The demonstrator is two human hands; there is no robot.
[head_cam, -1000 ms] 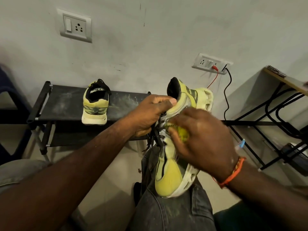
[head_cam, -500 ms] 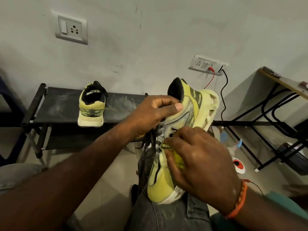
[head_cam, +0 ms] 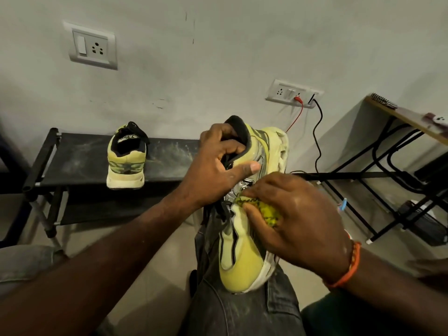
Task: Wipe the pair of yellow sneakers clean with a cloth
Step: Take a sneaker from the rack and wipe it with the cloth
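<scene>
On the person's right knee (head_cam: 242, 309), near the middle of the view, one yellow sneaker (head_cam: 242, 258) is propped with its toe pointing toward the wearer and its heel raised toward the far wall. The step in hand looks to be wiping the side panel of this shoe, and it would go best with short, firm strokes that follow the seams and the dark trim lines, with the cloth refolded to a fresh face as dirt loads it and the shoe kept braced so that it does not roll off the knee. The left hand (head_cam: 218, 166) does that bracing: its fingers are hooked into the black-lined collar while the thumb lies stretched across the upper's side, so it is gripping the shoe. The right hand (head_cam: 295, 221), with an orange band (head_cam: 349, 267) at the wrist, is curled tight round a bunched yellow cloth (head_cam: 263, 209) with dark speckles, and presses it against the midfoot just below the laces (head_cam: 224, 207); only a small part of the cloth shows between the fingers. The sole's pale edge near the toe seems grubby and will likely need attention too. The other sneaker (head_cam: 127, 158) of the pair stands upright on the dusty black rack (head_cam: 80, 161) to the far left, heel toward the camera, well apart from both hands and, as far as one can judge, not yet wiped.
</scene>
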